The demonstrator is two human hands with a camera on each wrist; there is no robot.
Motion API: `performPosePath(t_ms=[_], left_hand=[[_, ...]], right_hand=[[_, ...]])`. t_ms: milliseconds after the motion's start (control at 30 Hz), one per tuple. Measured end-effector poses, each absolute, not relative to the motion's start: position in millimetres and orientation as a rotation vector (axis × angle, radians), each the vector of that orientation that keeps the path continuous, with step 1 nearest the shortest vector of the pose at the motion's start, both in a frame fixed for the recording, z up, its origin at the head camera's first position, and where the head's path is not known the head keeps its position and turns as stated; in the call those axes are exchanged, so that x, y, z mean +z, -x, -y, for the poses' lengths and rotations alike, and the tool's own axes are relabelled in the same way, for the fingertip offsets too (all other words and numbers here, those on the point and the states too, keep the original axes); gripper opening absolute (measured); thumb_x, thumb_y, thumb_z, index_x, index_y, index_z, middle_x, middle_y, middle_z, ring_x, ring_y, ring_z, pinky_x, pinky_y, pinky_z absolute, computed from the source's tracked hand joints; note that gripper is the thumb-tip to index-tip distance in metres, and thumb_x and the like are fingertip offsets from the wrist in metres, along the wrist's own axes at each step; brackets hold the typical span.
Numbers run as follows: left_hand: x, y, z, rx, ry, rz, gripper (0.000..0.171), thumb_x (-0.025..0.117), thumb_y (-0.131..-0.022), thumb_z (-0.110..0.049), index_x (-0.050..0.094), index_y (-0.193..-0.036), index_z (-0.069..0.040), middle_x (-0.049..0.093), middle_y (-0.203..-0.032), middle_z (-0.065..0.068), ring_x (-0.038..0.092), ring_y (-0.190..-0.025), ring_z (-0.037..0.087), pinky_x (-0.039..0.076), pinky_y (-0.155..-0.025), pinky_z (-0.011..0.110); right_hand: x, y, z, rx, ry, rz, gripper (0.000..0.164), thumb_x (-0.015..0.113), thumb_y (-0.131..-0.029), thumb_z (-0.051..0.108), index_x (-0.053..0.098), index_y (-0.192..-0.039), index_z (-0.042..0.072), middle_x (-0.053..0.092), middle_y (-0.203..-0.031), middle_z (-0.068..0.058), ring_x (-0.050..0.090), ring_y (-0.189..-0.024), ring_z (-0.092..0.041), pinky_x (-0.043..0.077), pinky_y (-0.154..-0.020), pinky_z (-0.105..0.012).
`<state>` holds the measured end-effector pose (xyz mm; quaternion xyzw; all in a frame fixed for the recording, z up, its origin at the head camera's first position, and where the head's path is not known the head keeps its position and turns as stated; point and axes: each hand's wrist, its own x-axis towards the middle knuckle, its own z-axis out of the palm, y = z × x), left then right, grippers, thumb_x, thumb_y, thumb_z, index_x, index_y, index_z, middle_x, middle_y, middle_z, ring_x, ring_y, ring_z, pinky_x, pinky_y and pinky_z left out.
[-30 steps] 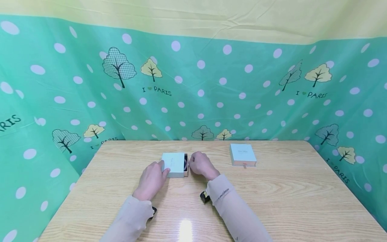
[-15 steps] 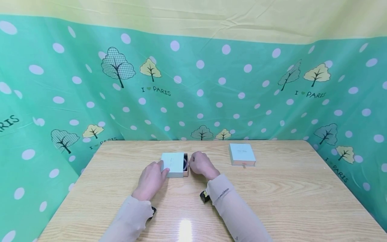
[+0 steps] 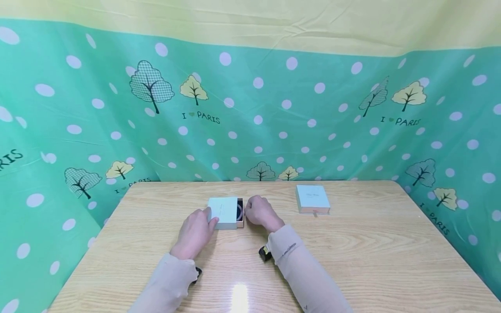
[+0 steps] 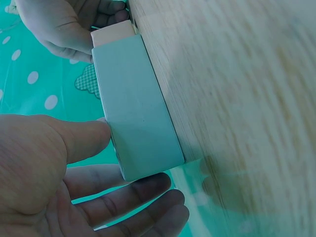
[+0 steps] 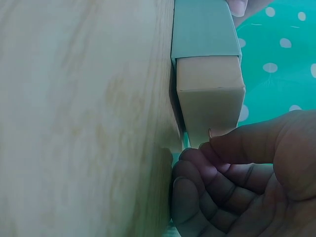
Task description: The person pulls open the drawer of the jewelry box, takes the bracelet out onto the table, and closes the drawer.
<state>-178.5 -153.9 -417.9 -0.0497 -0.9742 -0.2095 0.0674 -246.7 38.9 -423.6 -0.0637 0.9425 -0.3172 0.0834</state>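
A pale blue drawer box (image 3: 223,213) lies left of the table's middle, its pinkish inner drawer (image 5: 211,74) partly out on the right. Inside the gap in the head view shows part of a ring-shaped thing (image 3: 239,211) against dark lining. My left hand (image 3: 195,232) grips the sleeve at its left end, thumb (image 4: 86,140) along one edge and fingers round the end. At the drawer's front, my right hand (image 3: 261,213) pinches a small pull tab (image 5: 210,133) between thumb and forefinger, the other fingers curled; most of the tab is hidden.
A second pale blue box (image 3: 313,199) with a small ribbon tab (image 3: 315,214) sits closed at the back right of the wooden table (image 3: 383,252). A green dotted curtain (image 3: 258,130) hangs behind the table and along both sides.
The drawer shows slightly more beyond the sleeve, on the right, than a second ago. Both hands keep their hold, and the second box stays put. The head view has shifted a little.
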Motion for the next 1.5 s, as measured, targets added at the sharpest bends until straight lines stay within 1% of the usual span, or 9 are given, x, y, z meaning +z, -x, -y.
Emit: performPosePath(t_ms=[200,467,800,1000,1200,1500], left_hand=[[-418.2,178.4,154.8,-0.638,0.151,2.939,0.048,0.063,-0.093,-0.021,0.052,-0.128,0.011,0.062,-0.098,0.022,0.061,-0.088,0.029,0.052,-0.075,0.043],[-419.2,178.9,155.3,-0.629,0.164,2.929,0.045,0.064,-0.093,-0.021,0.055,-0.125,0.010,0.062,-0.093,0.019,0.060,-0.082,0.026,0.052,-0.072,0.041],[-419.4,179.3,155.7,-0.637,0.162,2.935,0.047,0.062,-0.094,-0.021,0.053,-0.127,0.010,0.062,-0.098,0.021,0.060,-0.087,0.028,0.052,-0.076,0.043],[-418.9,179.4,156.2,-0.637,0.161,2.938,0.046,0.062,-0.094,-0.022,0.054,-0.127,0.009,0.061,-0.097,0.020,0.060,-0.086,0.028,0.051,-0.075,0.043],[-419.3,179.7,156.0,-0.636,0.168,2.934,0.046,0.063,-0.093,-0.022,0.055,-0.126,0.009,0.062,-0.095,0.020,0.060,-0.085,0.028,0.051,-0.074,0.043],[-419.8,179.3,155.3,-0.648,0.147,2.946,0.049,0.062,-0.094,-0.022,0.052,-0.130,0.009,0.061,-0.103,0.023,0.061,-0.096,0.033,0.051,-0.080,0.046]], right_hand=[[-422.3,246.4,-38.7,-0.929,0.198,-2.821,0.036,0.047,-0.091,0.008,0.038,-0.057,0.013,0.033,-0.052,0.001,0.036,-0.047,-0.014,0.035,-0.045,-0.027],[-421.6,245.8,-40.7,-0.963,0.182,-2.797,0.037,0.049,-0.091,0.009,0.039,-0.056,0.014,0.035,-0.053,0.001,0.038,-0.047,-0.014,0.035,-0.045,-0.027],[-420.5,247.5,-41.4,-0.960,0.165,-2.784,0.037,0.048,-0.092,0.009,0.038,-0.056,0.014,0.034,-0.051,0.002,0.036,-0.045,-0.013,0.034,-0.044,-0.026],[-418.6,247.7,-41.5,-0.944,0.154,-2.788,0.037,0.049,-0.092,0.009,0.039,-0.057,0.013,0.032,-0.050,0.002,0.034,-0.043,-0.012,0.033,-0.043,-0.026],[-419.5,248.3,-43.6,-0.936,0.120,-2.769,0.036,0.048,-0.092,0.010,0.039,-0.058,0.013,0.033,-0.051,0.001,0.035,-0.044,-0.013,0.034,-0.044,-0.027],[-419.8,248.8,-47.0,-0.950,0.080,-2.748,0.034,0.048,-0.093,0.011,0.041,-0.060,0.012,0.036,-0.053,0.000,0.037,-0.046,-0.014,0.036,-0.046,-0.028]])
